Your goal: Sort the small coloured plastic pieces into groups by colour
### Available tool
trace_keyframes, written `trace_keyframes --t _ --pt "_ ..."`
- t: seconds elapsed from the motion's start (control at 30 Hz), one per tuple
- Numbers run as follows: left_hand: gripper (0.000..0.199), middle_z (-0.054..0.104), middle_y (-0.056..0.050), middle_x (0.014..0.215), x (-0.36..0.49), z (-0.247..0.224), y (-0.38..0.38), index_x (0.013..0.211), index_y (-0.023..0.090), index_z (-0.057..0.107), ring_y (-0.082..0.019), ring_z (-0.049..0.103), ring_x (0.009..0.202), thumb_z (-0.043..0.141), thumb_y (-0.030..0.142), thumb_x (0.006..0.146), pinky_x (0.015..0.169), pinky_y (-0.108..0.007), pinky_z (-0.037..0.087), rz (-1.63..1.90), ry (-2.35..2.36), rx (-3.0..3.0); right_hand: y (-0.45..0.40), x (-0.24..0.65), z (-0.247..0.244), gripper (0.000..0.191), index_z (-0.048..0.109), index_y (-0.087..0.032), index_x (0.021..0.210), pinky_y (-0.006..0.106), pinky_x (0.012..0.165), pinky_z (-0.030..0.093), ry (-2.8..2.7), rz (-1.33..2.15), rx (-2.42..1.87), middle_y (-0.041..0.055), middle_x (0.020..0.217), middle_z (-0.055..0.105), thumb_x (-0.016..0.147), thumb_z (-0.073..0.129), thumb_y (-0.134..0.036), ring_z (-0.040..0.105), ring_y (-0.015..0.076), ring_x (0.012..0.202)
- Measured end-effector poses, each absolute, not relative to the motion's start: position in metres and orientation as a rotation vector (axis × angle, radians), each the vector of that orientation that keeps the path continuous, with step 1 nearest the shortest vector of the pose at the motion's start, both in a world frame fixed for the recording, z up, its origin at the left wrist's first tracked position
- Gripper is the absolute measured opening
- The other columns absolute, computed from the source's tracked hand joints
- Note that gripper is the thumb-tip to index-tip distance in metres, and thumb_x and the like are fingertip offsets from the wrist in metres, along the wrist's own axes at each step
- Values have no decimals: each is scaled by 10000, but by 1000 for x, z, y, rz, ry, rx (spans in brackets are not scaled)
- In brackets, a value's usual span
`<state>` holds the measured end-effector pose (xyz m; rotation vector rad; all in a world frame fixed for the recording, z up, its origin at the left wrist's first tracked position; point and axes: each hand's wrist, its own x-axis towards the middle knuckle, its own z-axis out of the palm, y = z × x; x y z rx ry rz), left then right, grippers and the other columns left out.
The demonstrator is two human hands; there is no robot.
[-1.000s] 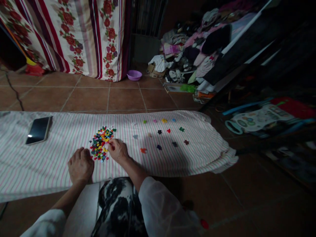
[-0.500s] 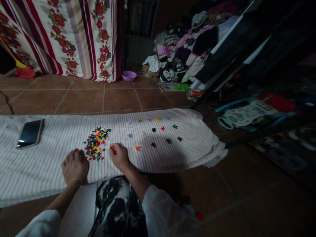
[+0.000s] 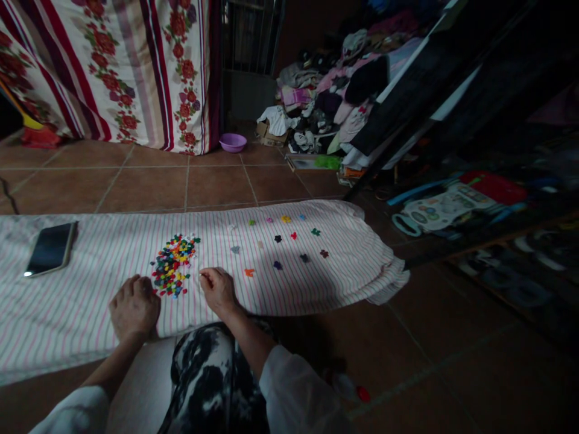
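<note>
A heap of small multicoloured pieces [image 3: 172,265] lies on the striped cloth [image 3: 104,253]. My left hand [image 3: 134,306] rests on the cloth at the heap's lower left, fingers curled; whatever is under them is hidden. Just right of the heap is my right hand [image 3: 218,290], its thumb and forefinger pinched together on something too small to make out. Farther right, small groups sorted by colour are spread out, among them orange pieces [image 3: 249,272], grey pieces [image 3: 235,249], dark blue pieces [image 3: 277,265], yellow pieces [image 3: 286,219] and brown pieces [image 3: 324,254].
A phone [image 3: 50,248] lies on the cloth at the left. Beyond, on the tiled floor, are a purple basin [image 3: 233,142], a heap of clothes [image 3: 325,96] and a red dustpan [image 3: 40,137]. A floral curtain [image 3: 149,72] hangs behind.
The view has shifted slightly, moving the whole scene a little to the left. Both hands stay in nearly the same places beside the heap, the right one still pinched.
</note>
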<state>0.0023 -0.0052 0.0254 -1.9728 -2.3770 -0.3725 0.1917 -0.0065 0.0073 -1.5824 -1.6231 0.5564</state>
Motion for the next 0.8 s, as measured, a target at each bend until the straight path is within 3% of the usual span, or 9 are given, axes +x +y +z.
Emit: trace_keyframes --t 0.27,0.8 --pt "364 533 -122 1362 2 25 -3 1180 149 553 -295 500 1227 344 267 905 973 -449 404 -348 -2419 -1965 -7 190 6 107 688 -214 922 248 800 474 -1646 545 -1558 18 878 719 852 621 -169 648 154 842" --pt "358 527 -130 1365 1 23 -4 1182 151 549 -291 500 1208 416 239 862 962 -445 403 -376 -2395 -1964 1 187 -2 109 704 -240 924 221 748 490 -1605 564 -1547 5 877 737 865 614 -258 667 133 786"
